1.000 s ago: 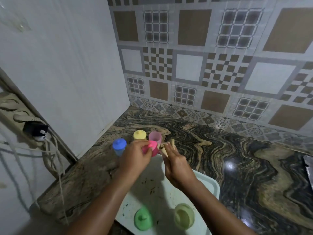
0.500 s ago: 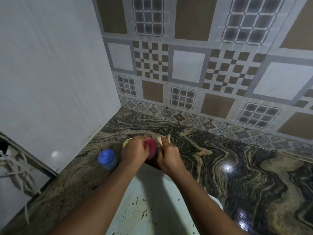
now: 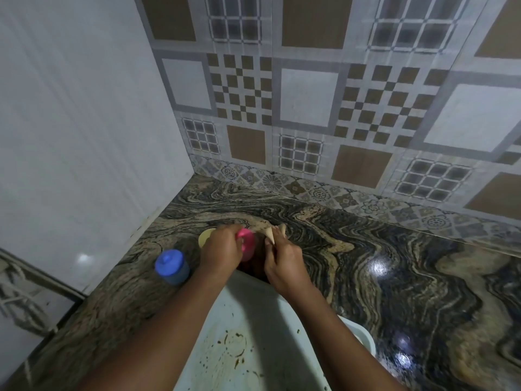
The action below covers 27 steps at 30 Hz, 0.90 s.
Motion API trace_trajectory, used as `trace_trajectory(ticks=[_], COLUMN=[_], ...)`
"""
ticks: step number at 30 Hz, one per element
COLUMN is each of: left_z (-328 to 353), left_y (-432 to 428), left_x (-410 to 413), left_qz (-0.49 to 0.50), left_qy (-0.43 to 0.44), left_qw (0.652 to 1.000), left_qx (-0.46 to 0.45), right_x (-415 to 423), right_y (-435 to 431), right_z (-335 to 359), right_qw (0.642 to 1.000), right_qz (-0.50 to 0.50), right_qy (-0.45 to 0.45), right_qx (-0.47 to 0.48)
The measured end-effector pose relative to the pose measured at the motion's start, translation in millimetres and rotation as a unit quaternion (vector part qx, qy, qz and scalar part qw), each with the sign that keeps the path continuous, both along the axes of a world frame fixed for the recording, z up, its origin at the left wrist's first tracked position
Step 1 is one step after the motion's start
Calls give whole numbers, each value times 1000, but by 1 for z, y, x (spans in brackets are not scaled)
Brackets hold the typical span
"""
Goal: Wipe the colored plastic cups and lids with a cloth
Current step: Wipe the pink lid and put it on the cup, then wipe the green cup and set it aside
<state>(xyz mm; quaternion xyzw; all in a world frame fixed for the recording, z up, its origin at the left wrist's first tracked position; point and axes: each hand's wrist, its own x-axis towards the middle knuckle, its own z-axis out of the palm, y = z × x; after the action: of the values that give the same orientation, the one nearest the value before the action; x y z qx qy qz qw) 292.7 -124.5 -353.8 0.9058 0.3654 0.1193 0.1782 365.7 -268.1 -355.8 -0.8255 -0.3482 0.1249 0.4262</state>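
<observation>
Head view. Left hand (image 3: 222, 248) grips the top of the pink cup (image 3: 247, 248), fingers curled over its rim. The cup stands upright on the marbled countertop (image 3: 366, 249), just beyond the far edge of a pale, stained tray (image 3: 253, 320). Right hand (image 3: 282, 255), just beside the cup, pinches a beige cloth (image 3: 275, 232) in bent fingers; whether cloth and cup touch cannot be told. A yellow cup (image 3: 205, 237) shows partly behind the left hand. A blue lidded cup (image 3: 170, 266) stands apart to the left. A patterned tiled wall (image 3: 310, 108) backs the counter.
</observation>
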Motion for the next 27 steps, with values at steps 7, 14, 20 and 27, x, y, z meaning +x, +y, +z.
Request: trace_trajectory(ticks=[7, 14, 20, 27], left_z=[2, 15, 60, 65], left_y=[-2, -8, -32, -124], left_x=[0, -5, -23, -104], left_qz=[-15, -22, -63, -215], left_qy=[42, 61, -46, -129], left_qw=[999, 997, 995, 967], left_qx=[13, 49, 67, -45], right_x=[0, 1, -9, -67], right_y=[-6, -10, -35, -132], right_z=[1, 5, 34, 40], right_qw=[1000, 999, 998, 997], right_qz=[-16, -29, -27, -9], right_qy=[6, -5, -15, -4], right_qx=[21, 32, 63, 71])
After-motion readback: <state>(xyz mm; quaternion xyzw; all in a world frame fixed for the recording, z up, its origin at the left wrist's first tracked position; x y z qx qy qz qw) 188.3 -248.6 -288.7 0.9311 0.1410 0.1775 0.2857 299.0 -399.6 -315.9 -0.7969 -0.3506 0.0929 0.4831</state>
